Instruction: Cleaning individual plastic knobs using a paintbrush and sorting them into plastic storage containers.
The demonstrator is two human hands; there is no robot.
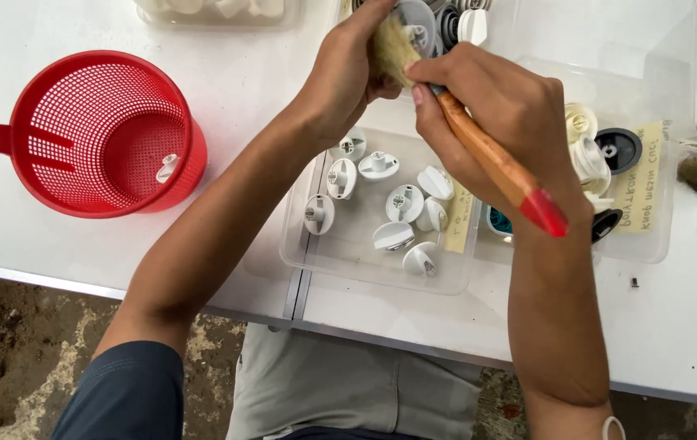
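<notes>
I'm seeing both forearms reaching up from the bottom edge and meeting near the top centre, above the white table (674,342). My left hand (344,73) is bending at the wrist, fingers curling shut around a round white knob (418,20) and holding it up over the bins; the knob is partly hidden by the hand and the bristles. My right hand (499,114) is crossing in from the right, thumb and fingers pinching tight on a paintbrush (487,155) with an orange wooden handle and red tip. The handle is slanting down to the right over the back of that hand, and the tan bristles are pressing against the knob, just beside the left thumb.

Below the hands a clear plastic tray (365,273) is holding loose white knobs (404,202), well apart from the held one. A second clear tray (650,236) to the right is holding white and black knobs. A red strainer basket (104,134) is sitting on the table at left, with one small white piece inside.
</notes>
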